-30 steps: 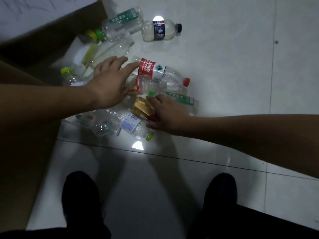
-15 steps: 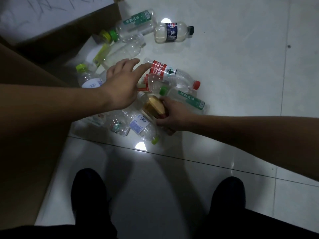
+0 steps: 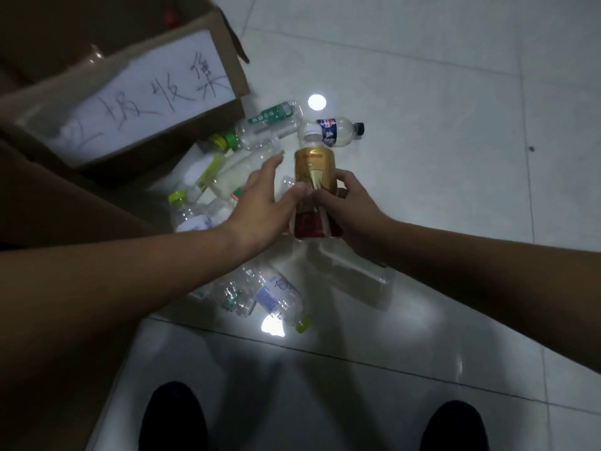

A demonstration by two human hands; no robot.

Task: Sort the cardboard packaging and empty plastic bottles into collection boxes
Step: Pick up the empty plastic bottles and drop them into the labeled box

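Two hands (one gold bottle (image 3: 314, 172))

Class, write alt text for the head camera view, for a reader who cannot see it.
A right hand holds up a gold-and-red bottle while the open left hand reaches beside it. Below, empty plastic bottles lie scattered on a pale tiled floor next to a labelled cardboard box.

Dim, cool-toned exposure. Two small blown-out glare spots on the glossy tiled floor (image 3: 422, 76): one far, one near, both reflecting overhead light. Soft shadows fan toward the viewer beneath both arms. Left cardboard box (image 3: 136, 102) interior nearly black. Mild softness overall; straight tile seams bow near the edges.
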